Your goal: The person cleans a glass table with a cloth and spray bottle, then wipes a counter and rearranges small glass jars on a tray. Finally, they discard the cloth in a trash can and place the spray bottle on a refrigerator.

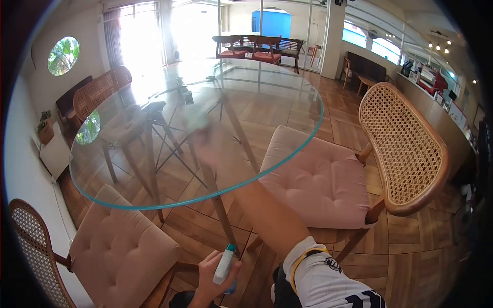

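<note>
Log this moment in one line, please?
left hand: holds bottle | right hand: blurred, with something greenish, at glass tabletop | nearby: cushioned chair

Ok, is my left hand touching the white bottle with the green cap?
Touching. The head view shows the left hand gripping the bottle, with no gap showing between them.

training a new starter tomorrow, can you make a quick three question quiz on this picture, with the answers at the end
1. Which hand holds the bottle?
A) left
B) right
C) both

2. True or false: the right hand is over the glass table.

3. Fill in the colour: the chair at the right of the picture has a ____ cushion.

Key:
1. A, the left hand
2. True, though it is blurred
3. Pink
</note>
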Tool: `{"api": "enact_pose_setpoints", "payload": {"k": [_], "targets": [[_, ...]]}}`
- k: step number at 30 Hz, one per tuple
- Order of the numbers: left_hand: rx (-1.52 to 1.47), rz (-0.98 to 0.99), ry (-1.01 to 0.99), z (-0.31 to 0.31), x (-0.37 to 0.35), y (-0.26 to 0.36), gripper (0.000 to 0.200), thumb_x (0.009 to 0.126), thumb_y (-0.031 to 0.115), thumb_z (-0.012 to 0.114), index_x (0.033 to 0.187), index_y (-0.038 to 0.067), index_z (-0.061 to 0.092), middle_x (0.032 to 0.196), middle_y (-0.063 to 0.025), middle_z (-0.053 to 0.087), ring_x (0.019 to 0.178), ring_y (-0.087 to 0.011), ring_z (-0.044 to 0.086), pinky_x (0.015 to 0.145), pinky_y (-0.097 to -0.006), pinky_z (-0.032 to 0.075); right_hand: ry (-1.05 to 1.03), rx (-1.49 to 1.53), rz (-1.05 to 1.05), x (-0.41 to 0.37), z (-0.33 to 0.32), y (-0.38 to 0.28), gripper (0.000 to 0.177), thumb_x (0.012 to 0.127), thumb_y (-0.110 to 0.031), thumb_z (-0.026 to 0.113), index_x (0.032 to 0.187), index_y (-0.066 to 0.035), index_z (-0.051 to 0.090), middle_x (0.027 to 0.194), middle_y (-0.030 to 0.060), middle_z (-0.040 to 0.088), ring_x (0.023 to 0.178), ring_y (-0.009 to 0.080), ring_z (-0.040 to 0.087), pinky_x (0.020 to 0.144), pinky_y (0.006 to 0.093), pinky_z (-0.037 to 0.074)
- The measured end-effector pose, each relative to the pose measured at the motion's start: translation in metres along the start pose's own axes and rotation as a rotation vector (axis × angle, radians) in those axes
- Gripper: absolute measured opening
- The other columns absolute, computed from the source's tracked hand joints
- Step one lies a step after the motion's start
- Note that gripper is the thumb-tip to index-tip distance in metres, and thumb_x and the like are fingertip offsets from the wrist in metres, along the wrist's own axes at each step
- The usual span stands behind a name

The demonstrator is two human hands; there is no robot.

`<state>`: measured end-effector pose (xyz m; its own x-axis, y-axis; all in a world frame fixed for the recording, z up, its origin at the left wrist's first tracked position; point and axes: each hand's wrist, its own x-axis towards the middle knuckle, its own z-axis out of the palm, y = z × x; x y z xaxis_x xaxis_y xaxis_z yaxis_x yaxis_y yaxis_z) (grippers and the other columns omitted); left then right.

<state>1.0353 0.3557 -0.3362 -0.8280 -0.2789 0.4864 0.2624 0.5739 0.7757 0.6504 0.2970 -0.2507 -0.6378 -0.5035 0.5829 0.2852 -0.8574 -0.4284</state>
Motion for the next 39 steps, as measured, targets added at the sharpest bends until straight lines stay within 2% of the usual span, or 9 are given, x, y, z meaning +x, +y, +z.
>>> {"api": "enact_pose_setpoints", "payload": {"k": [2,8,12,17,20,24,27,30,39], "targets": [[0.004,-0.043,0.000,-0.004,-0.004,0.002,0.020,0.077,0.015,0.075,0.083,-0.001,0.065,0.067,-0.0105,0.060,0.060,-0.0245,0.059,0.055,-0.0326,0.047,0.003,0.400,0.159,-0.018,0.001,-0.035,0.024,0.094,-0.020,0.055,0.111,-0.003,0.058,0.084,0.0073,0.062,0.066,0.0207,0.060,0.058,0.0313,0.050],[0.023,-0.008,-0.060,-0.006,-0.007,-0.007,0.026,0.079,0.019,0.073,0.090,-0.004,0.067,0.067,-0.0107,0.059,0.060,-0.0232,0.058,0.056,-0.0329,0.046,0.207,0.318,0.035,0.011,-0.023,-0.068,0.017,0.095,-0.019,0.054,0.107,-0.007,0.059,0.085,0.0042,0.061,0.070,0.0158,0.058,0.056,0.0283,0.047],[-0.003,-0.029,-0.104,-0.002,-0.007,-0.010,0.030,0.080,0.022,0.071,0.094,-0.005,0.068,0.065,-0.0102,0.057,0.059,-0.0224,0.057,0.056,-0.0326,0.045,-0.164,0.391,0.241,-0.038,0.026,-0.060,0.016,0.096,-0.020,0.054,0.107,-0.011,0.062,0.087,0.0022,0.063,0.075,0.0126,0.061,0.058,0.0268,0.048],[0.043,-0.050,-0.085,-0.013,-0.009,0.004,0.023,0.078,0.017,0.074,0.087,-0.002,0.066,0.063,-0.0083,0.054,0.056,-0.0229,0.051,0.053,-0.0326,0.043,0.653,0.271,-0.109,-0.122,0.048,-0.195,0.014,0.094,-0.007,0.048,0.104,-0.001,0.057,0.083,0.0033,0.056,0.065,0.0100,0.053,0.049,0.0179,0.041],[0.019,-0.079,-0.085,-0.013,-0.006,0.011,0.021,0.077,0.015,0.076,0.086,0.000,0.065,0.064,-0.0080,0.054,0.056,-0.0230,0.051,0.052,-0.0327,0.044,0.115,0.176,-0.087,-0.127,0.029,-0.188,0.016,0.094,-0.007,0.049,0.105,0.001,0.057,0.085,0.0047,0.059,0.069,0.0127,0.056,0.053,0.0184,0.045],[-0.048,-0.073,-0.094,-0.007,-0.005,0.017,0.023,0.075,0.016,0.077,0.078,-0.001,0.062,0.062,-0.0078,0.051,0.056,-0.0215,0.050,0.051,-0.0319,0.041,0.529,0.215,0.126,-0.160,0.157,-0.089,0.019,0.092,-0.011,0.058,0.107,0.002,0.057,0.088,0.0069,0.061,0.072,0.0143,0.059,0.057,0.0217,0.051],[-0.064,-0.047,-0.094,-0.005,-0.007,0.018,0.019,0.076,0.013,0.077,0.081,0.000,0.063,0.063,-0.0079,0.053,0.057,-0.0212,0.050,0.053,-0.0327,0.042,0.109,0.351,0.436,-0.176,0.171,-0.074,0.019,0.093,-0.012,0.059,0.107,0.001,0.057,0.089,0.0071,0.061,0.074,0.0135,0.059,0.057,0.0209,0.050],[-0.029,-0.049,-0.132,-0.012,-0.012,0.020,0.022,0.077,0.013,0.076,0.091,0.000,0.066,0.070,-0.0094,0.058,0.063,-0.0224,0.056,0.057,-0.0329,0.046,0.217,0.512,0.417,-0.152,0.146,-0.079,0.023,0.096,-0.008,0.049,0.118,-0.008,0.055,0.086,-0.0017,0.058,0.075,0.0161,0.059,0.059,0.0301,0.051],[-0.127,-0.034,-0.460,-0.005,-0.023,-0.008,0.031,0.081,0.022,0.076,0.101,0.000,0.067,0.085,-0.0130,0.063,0.077,-0.0284,0.063,0.068,-0.0364,0.050,-0.180,-1.212,-0.119,-0.136,0.210,0.021,0.026,0.088,-0.013,0.051,0.111,0.000,0.056,0.085,0.0117,0.060,0.066,0.0176,0.056,0.055,0.0277,0.048]]}}
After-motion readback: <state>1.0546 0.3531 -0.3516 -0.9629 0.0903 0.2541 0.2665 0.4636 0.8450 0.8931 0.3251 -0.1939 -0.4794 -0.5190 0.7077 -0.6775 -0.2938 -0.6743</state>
